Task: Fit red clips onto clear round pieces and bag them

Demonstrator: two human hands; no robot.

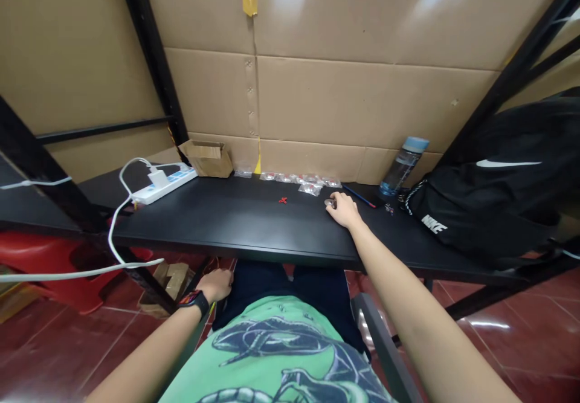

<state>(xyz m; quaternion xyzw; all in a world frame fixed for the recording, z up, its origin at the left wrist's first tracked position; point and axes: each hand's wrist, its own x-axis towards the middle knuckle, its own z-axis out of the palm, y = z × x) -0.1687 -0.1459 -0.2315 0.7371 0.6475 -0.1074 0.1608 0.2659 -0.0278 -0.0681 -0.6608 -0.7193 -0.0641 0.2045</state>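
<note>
My right hand (346, 211) rests on the black tabletop, fingers curled and closed over a small shiny round thing (329, 202) whose kind I cannot make out. Just beyond it lies a small clear packet (310, 189), in front of a row of similar packets (285, 177) with reddish bits inside. A small red cross-shaped piece (283, 200) lies apart to the left of that hand. Below the table edge, my left hand (217, 283) is beside my left thigh, a dark watch on its wrist. Its fingers look curled; whatever they hold, if anything, is hidden.
A dark blue and red pen (359, 196) lies right of the packets, near a water bottle (403, 166) and a black backpack (493, 191). Leftward are an open cardboard box (209, 160) and a white power strip (167, 185) with a cable. Cardboard walls enclose the table.
</note>
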